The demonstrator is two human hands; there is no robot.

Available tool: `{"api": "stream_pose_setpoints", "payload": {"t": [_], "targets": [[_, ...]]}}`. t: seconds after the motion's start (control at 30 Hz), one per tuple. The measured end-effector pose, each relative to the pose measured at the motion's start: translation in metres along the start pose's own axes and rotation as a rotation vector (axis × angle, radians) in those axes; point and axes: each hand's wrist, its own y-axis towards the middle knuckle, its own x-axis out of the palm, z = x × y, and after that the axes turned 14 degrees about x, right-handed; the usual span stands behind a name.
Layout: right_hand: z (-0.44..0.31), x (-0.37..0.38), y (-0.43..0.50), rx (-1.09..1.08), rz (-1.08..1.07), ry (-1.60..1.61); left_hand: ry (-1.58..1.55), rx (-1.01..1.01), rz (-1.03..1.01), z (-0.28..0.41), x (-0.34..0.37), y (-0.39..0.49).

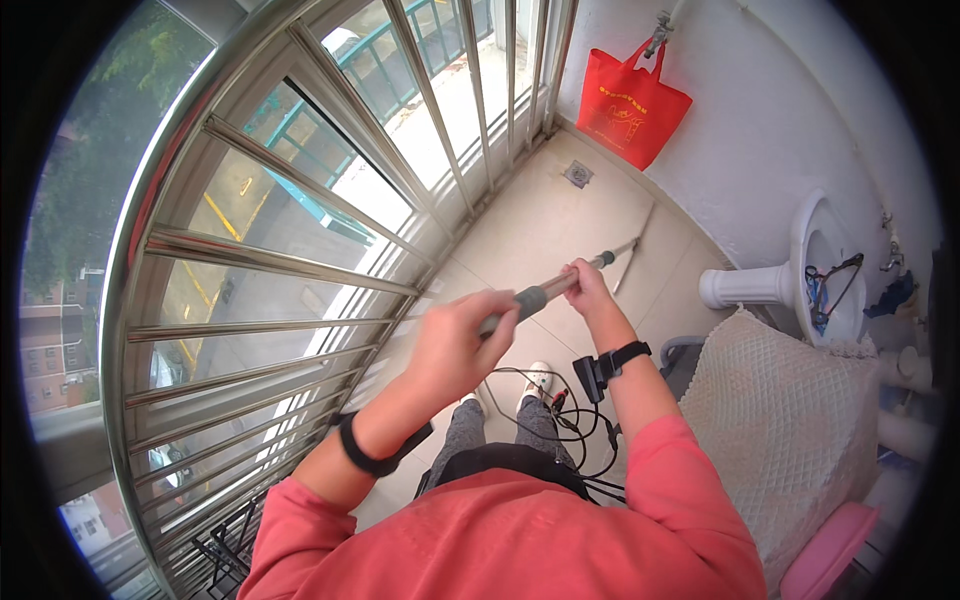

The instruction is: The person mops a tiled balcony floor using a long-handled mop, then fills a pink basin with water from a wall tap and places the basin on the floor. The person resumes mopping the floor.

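Observation:
A long-handled floor squeegee or flat mop (pixel 556 287) slants forward from my body, its narrow straight head (pixel 628 262) down on the tiled floor (pixel 510 225). My left hand (pixel 463 337), slightly blurred, is wrapped around the rear end of the pole, by a dark grey sleeve (pixel 532 301). Farther down the shaft, my right hand (pixel 586 288) grips it behind a second dark collar (pixel 603 259). Both wrists carry black straps with small devices.
Metal railings (pixel 285 277) line the windows at left. A red bag (pixel 630 109) hangs from a tap above a floor drain (pixel 578 174). At right stand a pedestal basin (pixel 821 277), a cloth-covered object (pixel 772 420) and a pink basin (pixel 829 551). Black cables (pixel 592 435) dangle near my legs.

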Motion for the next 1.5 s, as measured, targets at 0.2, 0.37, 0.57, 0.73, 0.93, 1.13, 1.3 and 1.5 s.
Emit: {"api": "stream_pose_setpoints", "payload": {"t": [0.2,0.37,0.57,0.73,0.93,1.13,1.3,1.5], "targets": [[-0.01,0.01,0.048,0.098,0.01,-0.102,-0.021,-0.232,0.047,-0.02,0.001,-0.002],[0.012,0.065,0.061,0.113,0.029,-0.224,0.019,-0.294,0.06,-0.021,-0.016,-0.018],[0.057,0.106,0.028,0.056,-0.165,-0.244,-0.464,-0.698,0.058,0.013,-0.069,-0.041],[0.062,0.115,0.022,0.15,-0.374,-0.237,-0.269,-0.732,-0.084,0.021,-0.08,-0.044],[0.042,0.092,0.055,0.059,-0.183,-0.165,0.294,-0.206,-0.286,0.004,-0.006,-0.03],[0.053,0.088,0.023,0.052,-0.211,-0.166,0.202,-0.372,-0.343,0.031,-0.042,-0.025],[0.052,0.098,-0.045,0.211,-0.266,0.126,0.056,-0.109,0.036,0.07,-0.093,-0.023],[0.035,0.008,-0.162,0.038,-0.221,-0.391,-0.153,0.067,-0.062,0.09,-0.074,-0.01]]}}
